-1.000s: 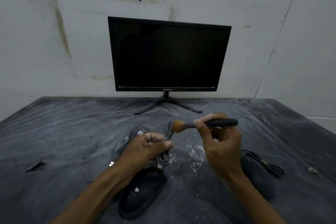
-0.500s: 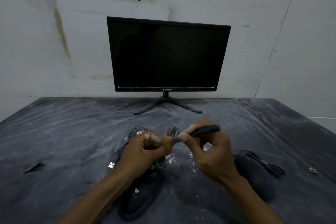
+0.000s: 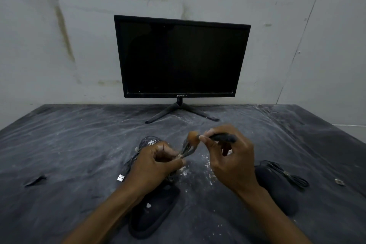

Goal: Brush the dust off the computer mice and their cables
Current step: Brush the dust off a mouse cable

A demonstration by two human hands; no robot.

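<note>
The dusty dark desk [image 3: 59,144] is carrying a black monitor [image 3: 181,57] standing against the wall. Three black mice are lying on it: one [image 3: 154,212] under the left forearm, one [image 3: 277,190] by the right wrist with its coiled cable [image 3: 287,174], and a dusty one [image 3: 149,141] beyond the left hand [image 3: 156,166]. That hand's fingers are pinching a bundled cable [image 3: 187,149], which is rising out of them toward the right. The right hand [image 3: 231,162] is gripping a brush [image 3: 215,137] with curled fingers, its orange bristles touching the bundle's top. Compared with half a second ago, the brush is sitting higher, up off the left fingers. A USB plug [image 3: 120,177] is lying left of the left wrist.
</note>
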